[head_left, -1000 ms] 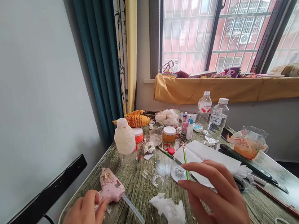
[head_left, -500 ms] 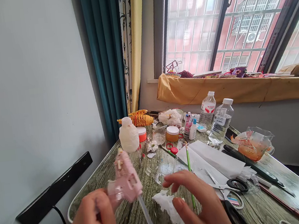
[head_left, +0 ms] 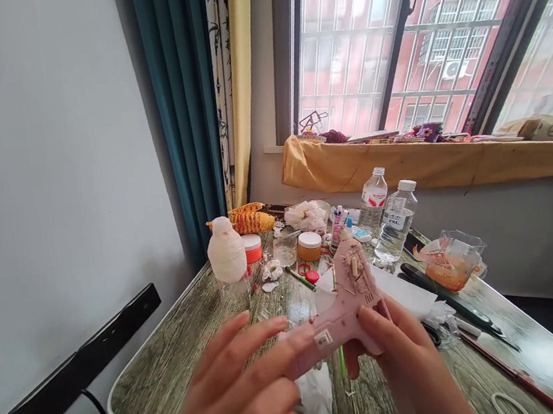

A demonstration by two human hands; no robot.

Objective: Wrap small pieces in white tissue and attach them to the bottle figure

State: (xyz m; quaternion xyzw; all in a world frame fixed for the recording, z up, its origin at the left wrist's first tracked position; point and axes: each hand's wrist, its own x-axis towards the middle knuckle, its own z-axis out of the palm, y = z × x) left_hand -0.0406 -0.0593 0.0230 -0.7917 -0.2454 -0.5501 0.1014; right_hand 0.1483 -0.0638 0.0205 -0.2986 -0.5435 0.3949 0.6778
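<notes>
A pink glue gun (head_left: 344, 316), the only one, was held between two hands over the table (head_left: 161, 375). The right hand (head_left: 413, 358) was clamped on its body; the left hand (head_left: 250, 385) lay against the handle, fingers spread, though whether it gripped could not be told. Beyond stood one white rounded figure (head_left: 226, 250), two white-lidded jars (head_left: 311, 250) and, farther right, two clear bottles (head_left: 396, 224).

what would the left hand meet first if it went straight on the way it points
Probably the pink glue gun held in the right hand; the left hand seems to touch it, though depth is unclear.
</notes>
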